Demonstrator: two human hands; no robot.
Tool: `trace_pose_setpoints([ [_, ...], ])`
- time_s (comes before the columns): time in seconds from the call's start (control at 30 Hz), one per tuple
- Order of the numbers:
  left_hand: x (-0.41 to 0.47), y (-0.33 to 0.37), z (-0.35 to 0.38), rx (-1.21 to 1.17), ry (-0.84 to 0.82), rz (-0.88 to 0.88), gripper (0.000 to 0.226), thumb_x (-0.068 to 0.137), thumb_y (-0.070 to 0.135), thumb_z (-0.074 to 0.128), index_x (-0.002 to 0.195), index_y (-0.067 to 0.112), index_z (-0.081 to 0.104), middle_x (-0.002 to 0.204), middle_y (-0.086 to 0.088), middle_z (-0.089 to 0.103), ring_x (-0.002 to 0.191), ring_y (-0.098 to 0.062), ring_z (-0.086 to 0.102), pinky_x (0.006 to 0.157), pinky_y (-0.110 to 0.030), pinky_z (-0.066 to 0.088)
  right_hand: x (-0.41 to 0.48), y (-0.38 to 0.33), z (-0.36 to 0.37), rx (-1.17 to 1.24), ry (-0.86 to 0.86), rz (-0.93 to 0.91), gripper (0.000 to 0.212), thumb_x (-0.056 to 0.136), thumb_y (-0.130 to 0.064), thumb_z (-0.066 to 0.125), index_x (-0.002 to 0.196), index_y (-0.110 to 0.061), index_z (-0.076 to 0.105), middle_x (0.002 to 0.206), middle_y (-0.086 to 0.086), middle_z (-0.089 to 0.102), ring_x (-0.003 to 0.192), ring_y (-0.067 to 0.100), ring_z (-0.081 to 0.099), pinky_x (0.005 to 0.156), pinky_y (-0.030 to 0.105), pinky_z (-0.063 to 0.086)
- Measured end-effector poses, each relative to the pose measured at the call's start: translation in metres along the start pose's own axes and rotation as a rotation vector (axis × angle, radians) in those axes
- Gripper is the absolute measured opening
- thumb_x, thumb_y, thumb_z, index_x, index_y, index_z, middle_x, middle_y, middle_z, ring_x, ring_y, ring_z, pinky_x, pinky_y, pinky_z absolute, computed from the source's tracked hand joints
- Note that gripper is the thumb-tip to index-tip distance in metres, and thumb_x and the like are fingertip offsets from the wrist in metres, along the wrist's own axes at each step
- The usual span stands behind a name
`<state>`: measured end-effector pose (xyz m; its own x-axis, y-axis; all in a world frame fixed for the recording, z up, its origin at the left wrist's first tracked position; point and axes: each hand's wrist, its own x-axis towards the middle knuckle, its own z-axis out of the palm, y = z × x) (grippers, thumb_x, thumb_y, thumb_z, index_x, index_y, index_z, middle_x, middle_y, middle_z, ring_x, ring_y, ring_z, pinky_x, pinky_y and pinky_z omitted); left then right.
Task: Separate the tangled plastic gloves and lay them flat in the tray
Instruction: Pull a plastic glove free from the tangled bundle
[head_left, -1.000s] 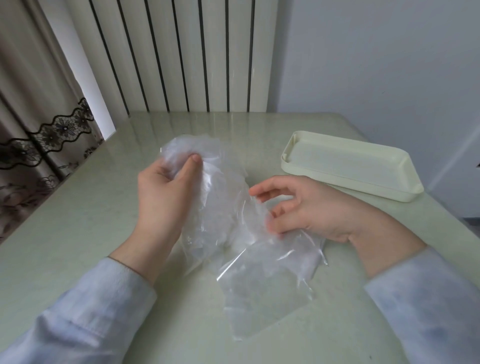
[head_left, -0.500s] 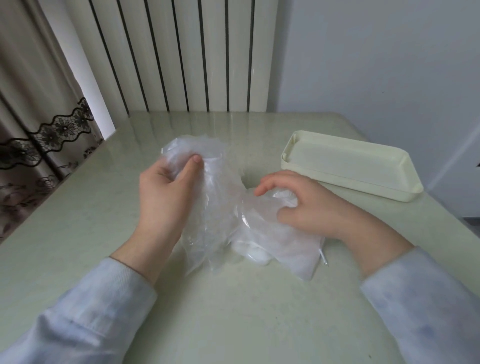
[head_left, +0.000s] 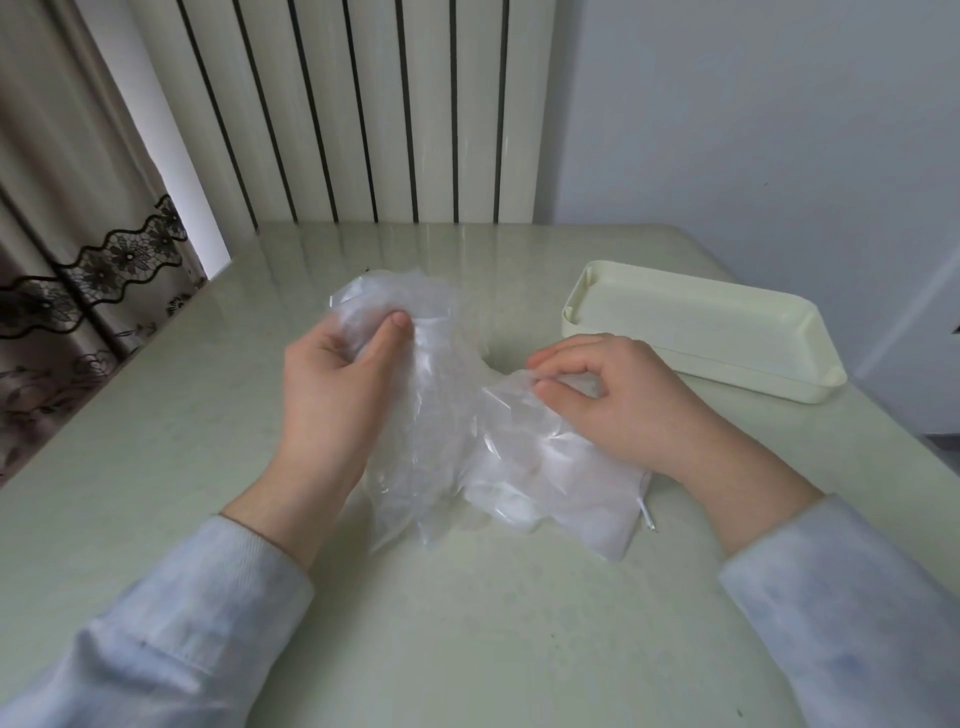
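Observation:
A crumpled bundle of clear plastic gloves (head_left: 441, 415) hangs between my two hands above the middle of the pale green table. My left hand (head_left: 337, 395) grips the upper left part of the bundle, thumb pressed over the film. My right hand (head_left: 613, 395) pinches a folded, whiter part of the plastic (head_left: 550, 467) at the bundle's right side. The lower ends of the plastic touch the table. The cream tray (head_left: 779, 384) lies to the right of my right hand, with nothing seen in it.
The table (head_left: 467, 623) stands against a white ribbed radiator (head_left: 363, 114) at the back. A curtain with dark lace trim (head_left: 78, 270) hangs at the left. A grey wall rises behind the tray.
My right hand has gathered up the flat sheet that hung down toward me, curled its fingers on it and lifted it slightly. My left hand has held its grip in place.

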<state>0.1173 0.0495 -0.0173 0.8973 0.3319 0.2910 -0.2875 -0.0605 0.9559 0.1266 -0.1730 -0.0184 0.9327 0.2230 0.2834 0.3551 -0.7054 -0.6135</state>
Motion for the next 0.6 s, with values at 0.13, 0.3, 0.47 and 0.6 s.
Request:
trace_pose_setpoints([
  [0.13,-0.001,0.001,0.001,-0.002,-0.024,0.001,0.02,0.097,0.019,0.065,0.08,0.025,0.075,0.063,0.019,0.065,0.057,0.003,0.058,0.054,-0.015,0.045,-0.001,-0.007,-0.005,0.225,0.041,0.027,0.006,0.083,-0.027,0.083,0.085,-0.033,0.081,0.081,-0.025,0.074,0.083,-0.007,0.068,0.078,0.011,0.044],
  [0.3,-0.002,0.001,0.001,-0.027,-0.028,-0.024,0.017,0.097,0.02,0.066,0.085,0.025,0.078,0.069,0.015,0.07,0.061,0.0,0.061,0.056,-0.017,0.047,-0.004,-0.015,-0.006,0.286,0.004,-0.002,0.023,0.07,-0.032,0.092,0.07,-0.024,0.069,0.069,-0.015,0.07,0.068,0.0,0.063,0.072,0.017,0.05],
  [0.47,-0.001,-0.001,0.001,-0.023,-0.032,-0.023,0.016,0.097,0.02,0.066,0.087,0.024,0.078,0.071,0.015,0.07,0.063,0.0,0.061,0.057,-0.018,0.047,-0.009,-0.014,-0.006,0.288,-0.394,0.113,0.03,0.067,-0.044,0.091,0.088,-0.028,0.076,0.081,-0.006,0.074,0.076,0.005,0.067,0.084,0.037,0.055],
  [0.6,0.0,-0.002,0.001,-0.016,-0.027,-0.023,0.013,0.097,0.02,0.067,0.089,0.022,0.077,0.066,0.02,0.067,0.059,0.004,0.057,0.056,-0.015,0.045,-0.009,-0.011,-0.014,0.259,-0.578,0.119,0.029,0.082,-0.013,0.082,0.103,-0.031,0.077,0.098,-0.006,0.074,0.097,0.01,0.069,0.095,0.043,0.054],
])
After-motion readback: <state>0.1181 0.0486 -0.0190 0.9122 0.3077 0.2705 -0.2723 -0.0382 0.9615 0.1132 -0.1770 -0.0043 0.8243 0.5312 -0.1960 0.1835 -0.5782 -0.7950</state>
